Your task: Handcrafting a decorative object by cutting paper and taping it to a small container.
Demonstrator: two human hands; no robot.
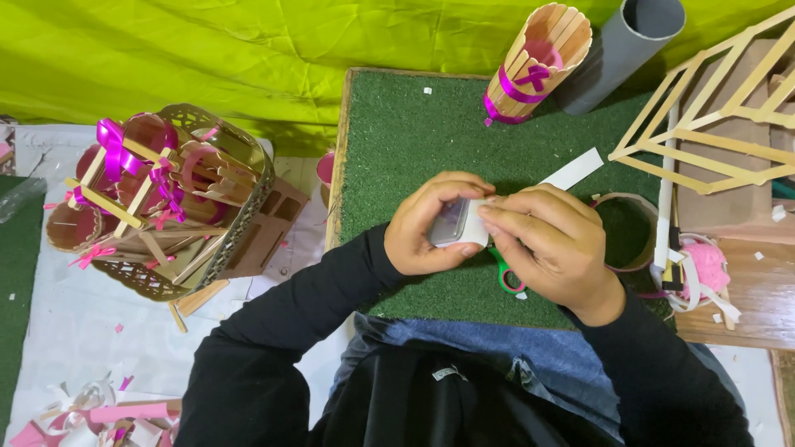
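Holding a small roll of tape (454, 223), the left hand (431, 228) has its fingers curled closed around it above a green turf-covered counter (397, 132). The right hand (551, 240) pinches a white paper strip (571, 170) against the roll. Green-handled scissors (507, 273) lie beneath the hands, a craft-stick cup (538, 62) farther back.

basket (166, 207) left of mat (397, 141); stick cup (538, 62) behind, frame (712, 124) right
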